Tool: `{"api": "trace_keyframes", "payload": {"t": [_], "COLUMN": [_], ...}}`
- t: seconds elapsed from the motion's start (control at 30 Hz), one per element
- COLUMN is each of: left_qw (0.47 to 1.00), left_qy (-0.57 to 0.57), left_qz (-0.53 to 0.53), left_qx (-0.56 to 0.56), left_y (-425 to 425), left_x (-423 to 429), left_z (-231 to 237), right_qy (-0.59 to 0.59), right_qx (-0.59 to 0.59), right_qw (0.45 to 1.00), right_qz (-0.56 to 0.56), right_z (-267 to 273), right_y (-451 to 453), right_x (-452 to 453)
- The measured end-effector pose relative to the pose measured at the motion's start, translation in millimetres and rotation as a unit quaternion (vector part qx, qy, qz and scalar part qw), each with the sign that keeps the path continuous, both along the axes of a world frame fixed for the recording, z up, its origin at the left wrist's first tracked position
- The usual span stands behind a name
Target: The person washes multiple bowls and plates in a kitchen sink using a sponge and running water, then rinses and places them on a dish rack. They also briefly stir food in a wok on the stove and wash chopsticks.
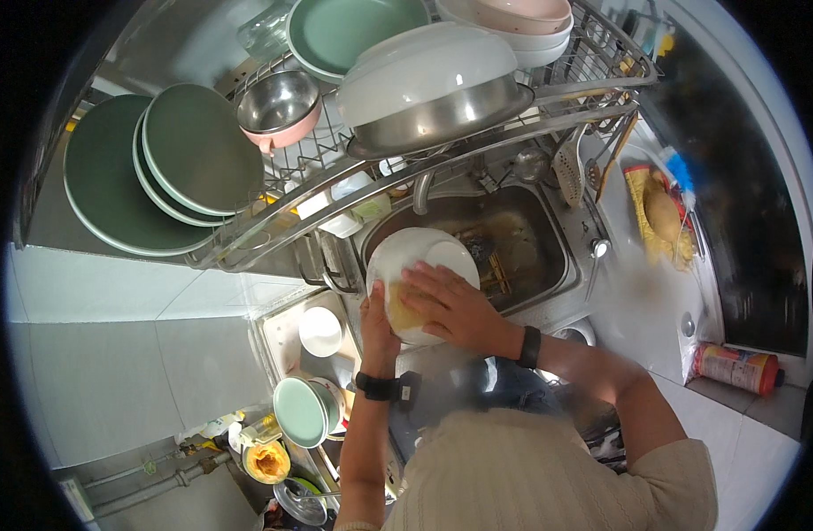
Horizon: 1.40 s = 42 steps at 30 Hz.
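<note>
My left hand (380, 330) grips the near left rim of a white dish (451, 247), which is tilted over the sink. Flat on the dish lies my right hand (449, 306), its fingers pressing a yellow sponge or cloth (404, 312) to the surface. The palm hides part of the yellow piece. Below the dish, a stainless steel sink (542, 265) holds murky water and several chopsticks (498, 273). Other things in the water are hard to make out. A metal faucet (422, 192) stands behind the dish.
Overhead, a wire dish rack (446, 151) carries green plates (204, 149), a pink-and-steel cup (280, 106) and a large white bowl (433, 70). Slotted spatulas (569, 169) hang beside the sink. On the left stand a white bowl (320, 332), green bowls (301, 411) and a cut pumpkin (267, 462).
</note>
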<state>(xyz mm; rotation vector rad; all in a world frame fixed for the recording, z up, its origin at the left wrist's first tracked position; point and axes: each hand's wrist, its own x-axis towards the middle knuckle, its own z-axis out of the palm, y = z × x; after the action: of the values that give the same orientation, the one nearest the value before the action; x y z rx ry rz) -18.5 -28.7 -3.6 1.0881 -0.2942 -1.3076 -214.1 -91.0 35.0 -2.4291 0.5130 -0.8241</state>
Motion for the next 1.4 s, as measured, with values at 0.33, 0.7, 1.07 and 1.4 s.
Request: {"api": "trace_keyframes", "payload": {"t": [0.33,0.7,1.07,1.4], "left_qw": [0.991,0.976,0.974,0.946], "left_qy": [0.131,0.204,0.183,-0.313], "left_qz": [0.007,0.05,0.129,-0.036], "left_qx": [-0.005,-0.06,0.029,-0.07], "left_y": [22,12,15,-18], "left_x": [8,13,3,-8], "left_z": [2,-28,-63,-83], "right_qy": [-0.065,-0.082,-0.091,-0.102], "right_qx": [0.204,0.183,0.547,0.203], "right_qw": [0.977,0.973,0.822,0.955], "right_qz": [-0.019,-0.115,-0.13,-0.19], "right_z": [-58,-47,-120,-130], "right_y": [-35,-19,-15,-36], "right_x": [-34,15,0,10]}}
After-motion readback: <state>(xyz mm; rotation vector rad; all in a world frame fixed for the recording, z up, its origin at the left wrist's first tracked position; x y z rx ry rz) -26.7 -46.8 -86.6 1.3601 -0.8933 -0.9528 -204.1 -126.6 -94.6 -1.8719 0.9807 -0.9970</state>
